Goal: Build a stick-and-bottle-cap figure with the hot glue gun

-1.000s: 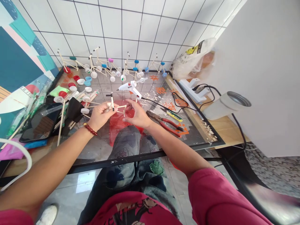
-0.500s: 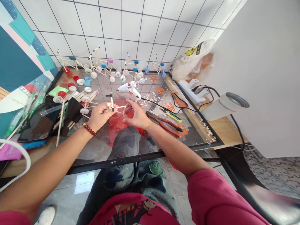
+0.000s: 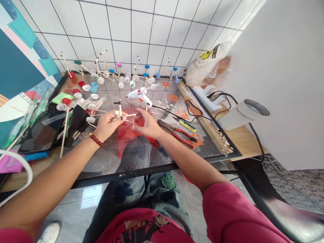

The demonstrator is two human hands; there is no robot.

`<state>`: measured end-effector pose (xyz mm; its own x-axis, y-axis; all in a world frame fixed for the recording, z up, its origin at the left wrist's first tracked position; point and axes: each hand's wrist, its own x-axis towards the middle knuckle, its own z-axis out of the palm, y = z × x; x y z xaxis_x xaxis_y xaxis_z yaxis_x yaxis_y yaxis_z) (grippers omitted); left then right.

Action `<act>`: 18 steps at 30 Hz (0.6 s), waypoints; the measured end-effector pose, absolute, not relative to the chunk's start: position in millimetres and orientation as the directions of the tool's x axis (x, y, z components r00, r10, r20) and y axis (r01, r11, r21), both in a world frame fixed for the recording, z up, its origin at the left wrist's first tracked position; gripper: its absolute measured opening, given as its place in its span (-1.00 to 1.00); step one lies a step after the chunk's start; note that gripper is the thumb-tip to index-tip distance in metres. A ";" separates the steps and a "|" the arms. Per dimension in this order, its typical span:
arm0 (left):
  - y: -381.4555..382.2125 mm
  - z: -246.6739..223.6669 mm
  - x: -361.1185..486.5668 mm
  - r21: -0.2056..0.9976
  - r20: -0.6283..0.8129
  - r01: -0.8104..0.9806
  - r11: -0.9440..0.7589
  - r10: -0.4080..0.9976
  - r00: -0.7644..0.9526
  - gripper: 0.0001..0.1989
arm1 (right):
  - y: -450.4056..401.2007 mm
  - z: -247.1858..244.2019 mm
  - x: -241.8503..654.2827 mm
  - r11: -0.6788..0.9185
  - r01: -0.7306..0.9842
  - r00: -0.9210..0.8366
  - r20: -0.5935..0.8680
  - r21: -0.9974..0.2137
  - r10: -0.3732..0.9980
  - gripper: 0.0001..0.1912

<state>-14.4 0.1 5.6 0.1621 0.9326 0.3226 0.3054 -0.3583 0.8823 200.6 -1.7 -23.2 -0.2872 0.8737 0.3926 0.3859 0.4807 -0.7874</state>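
Observation:
My left hand (image 3: 107, 124), with a red bead bracelet at the wrist, is closed on a small bicycle frame of pale wooden sticks (image 3: 130, 115). Black tips mark its upright and short crossbar. To the right, my right hand (image 3: 147, 125) curves around the frame's far end with thumb and fingers apart; whether it touches the stick there is hard to see. Both hands are above a red patch (image 3: 123, 141) at the glass tabletop. Just beyond them a white glue gun (image 3: 140, 95) lies on its side, nozzle pointing left.
Several finished stick bicycles with bottle-cap wheels (image 3: 116, 72) line the back wall. Loose caps (image 3: 86, 88), a phone (image 3: 42, 131) and sticks lie left. Red-handled pliers (image 3: 177, 133), a yellow-green cutter (image 3: 186, 124) and wood scraps lie right, near a power strip (image 3: 209, 98) and grey cylinder (image 3: 243, 114).
Almost nothing differs. Both hands and the stick frame stay in place, with only a very slight shift of the camera view.

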 end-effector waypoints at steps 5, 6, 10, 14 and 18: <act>-1.9 7.5 -13.5 0.884 0.310 0.312 -0.347 0.937 0.164 -0.76 | -0.5 -24.9 200.6 0.486 0.386 -0.290 0.397 -0.784 0.871 -0.24; -1.9 7.6 -13.4 0.883 0.312 0.312 -0.349 0.936 0.165 -0.77 | -0.3 -25.3 200.5 0.486 0.389 -0.289 0.398 -0.782 0.871 -0.24; -1.3 7.0 -13.3 0.882 0.321 0.308 -0.358 0.933 0.165 -0.77 | 0.3 -26.2 200.3 0.488 0.395 -0.288 0.400 -0.778 0.870 -0.21; -0.8 6.3 -13.9 0.887 0.316 0.300 -0.352 0.935 0.162 -0.75 | 0.3 -25.5 200.7 0.499 0.392 -0.300 0.405 -0.773 0.864 -0.21; -0.4 5.1 -14.7 0.886 0.315 0.303 -0.351 0.935 0.162 -0.74 | 0.1 -25.7 201.3 0.504 0.400 -0.303 0.408 -0.766 0.861 -0.20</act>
